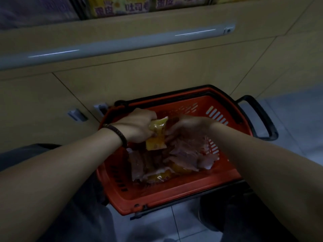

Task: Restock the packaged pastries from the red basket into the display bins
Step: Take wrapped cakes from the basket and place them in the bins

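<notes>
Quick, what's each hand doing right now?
Left hand: grips a yellow plastic-wrapped pastry packet.
Right hand: inside the red plastic basket; its grip cannot be told.

Packets (167, 165) lie in basket (174, 194) before cabinet (157, 75).

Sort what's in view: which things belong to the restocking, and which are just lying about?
Job: red basket, loose packets inside it, yellow packet in left hand, right hand, display bins above.
Lying about: grey rail, cabinet panels, bracelet.
</notes>
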Tool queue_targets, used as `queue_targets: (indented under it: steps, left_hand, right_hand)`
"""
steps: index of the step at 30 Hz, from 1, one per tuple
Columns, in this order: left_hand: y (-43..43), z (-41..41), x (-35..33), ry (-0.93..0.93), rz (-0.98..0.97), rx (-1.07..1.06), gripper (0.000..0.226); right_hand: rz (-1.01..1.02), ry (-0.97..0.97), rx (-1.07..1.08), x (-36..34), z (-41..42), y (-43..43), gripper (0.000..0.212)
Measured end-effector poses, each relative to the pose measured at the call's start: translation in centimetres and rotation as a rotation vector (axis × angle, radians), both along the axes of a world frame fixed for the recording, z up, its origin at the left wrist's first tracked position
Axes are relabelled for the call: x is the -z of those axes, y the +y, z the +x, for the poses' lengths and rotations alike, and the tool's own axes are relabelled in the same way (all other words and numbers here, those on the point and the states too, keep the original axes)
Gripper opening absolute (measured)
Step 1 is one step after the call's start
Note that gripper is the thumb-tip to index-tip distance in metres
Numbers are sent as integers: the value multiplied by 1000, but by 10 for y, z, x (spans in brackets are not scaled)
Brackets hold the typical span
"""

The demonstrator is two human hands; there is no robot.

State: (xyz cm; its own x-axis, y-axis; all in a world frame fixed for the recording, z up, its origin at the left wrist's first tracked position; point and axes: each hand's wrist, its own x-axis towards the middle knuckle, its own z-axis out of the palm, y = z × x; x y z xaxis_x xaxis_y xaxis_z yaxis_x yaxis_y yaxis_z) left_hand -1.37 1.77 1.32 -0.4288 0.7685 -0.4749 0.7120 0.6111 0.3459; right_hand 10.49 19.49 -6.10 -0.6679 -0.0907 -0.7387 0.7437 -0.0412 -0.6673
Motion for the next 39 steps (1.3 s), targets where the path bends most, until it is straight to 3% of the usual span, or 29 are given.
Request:
queue_targets:
  steps: [2,4,6,9,10,14,16,20,23,27,29,33,36,37,39]
  left_hand:
    - [-3,-5,0,-1,-49,-32,29]
    - [-6,-10,0,-8,-92,-57,31]
    - [-8,-14,-2,-16,-115,-63,41]
    - [-12,-22,-4,-48,-99,-120,69]
    - [-13,-23,-6,-58,-96,-137,72]
    - [-14,-26,-3,-192,-41,-222,31]
    - [-14,-27,-2,-247,-15,-254,23]
    - [-15,-30,-2,-299,-9,-292,22]
    - [-15,-34,-2,-274,-38,-289,22]
    - [-16,-40,-4,-135,-74,-238,27]
    - [-18,-42,-6,-88,-98,-238,32]
    - [-22,-43,-10,-62,-46,-283,38]
    - [-22,-41,-17,-176,34,-341,61]
    - [-23,-40,-20,-267,75,-377,74]
    - [-23,-34,-25,-473,160,-441,76]
  right_hand:
    - [232,-44,-21,11,5,5,7]
    - [635,-53,-141,26,12,11,16]
    - [850,-120,-280,41,23,13,6]
    - [934,-185,-517,80,35,17,86]
    - [985,-176,-538,83,38,13,104]
    - [1016,-233,-477,100,38,5,121]
    - [1020,-242,-511,116,35,7,130]
    - [929,-328,-479,94,34,-2,109]
    - [1026,-188,-454,89,37,4,107]
    - [841,-146,-424,77,33,19,70]
    - [756,-105,-383,53,27,27,37]
    - [771,75,-192,-2,12,41,35]
    - [753,191,-177,-49,6,37,37]
    - [719,240,-188,-69,6,34,35]
    - [656,340,-185,-104,11,28,28]
